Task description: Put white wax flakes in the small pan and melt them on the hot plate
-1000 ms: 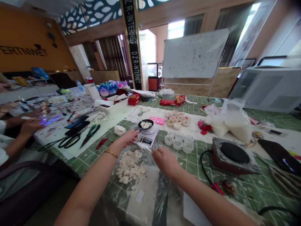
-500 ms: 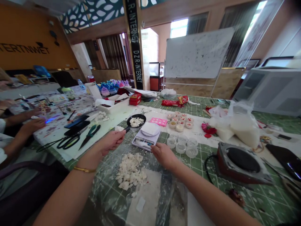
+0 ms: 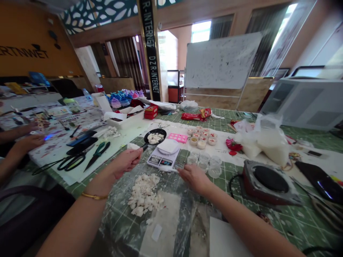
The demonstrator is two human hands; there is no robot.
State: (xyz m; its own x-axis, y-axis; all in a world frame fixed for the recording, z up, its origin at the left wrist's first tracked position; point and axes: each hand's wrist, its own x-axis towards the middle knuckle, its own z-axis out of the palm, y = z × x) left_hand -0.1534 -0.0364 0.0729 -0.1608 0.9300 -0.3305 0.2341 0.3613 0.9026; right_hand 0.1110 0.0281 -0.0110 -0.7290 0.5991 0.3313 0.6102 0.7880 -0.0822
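Clamping left hand (image 3: 125, 161) on pan (image 3: 154, 136) handle, pan ahead of it; right hand (image 3: 194, 177) beside scale (image 3: 163, 157), grip unclear.

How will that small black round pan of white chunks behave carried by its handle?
Probably front-heavy: the left hand grips only the handle end, with the small black round pan out ahead. The loose white chunks sit heaped, so they may slide or spill if it tilts. The pan looks rigid.

We get bright daylight from the windows (image 3: 201, 32) at the back, blown out white. Table (image 3: 230, 123) evenly lit, shadows soft. Centre sharp: left hand (image 3: 125, 161), right hand (image 3: 195, 176) read clean. We see heavy wide-angle bending and smear toward edges, corners darkened. Small glint on the black slab (image 3: 321, 182).
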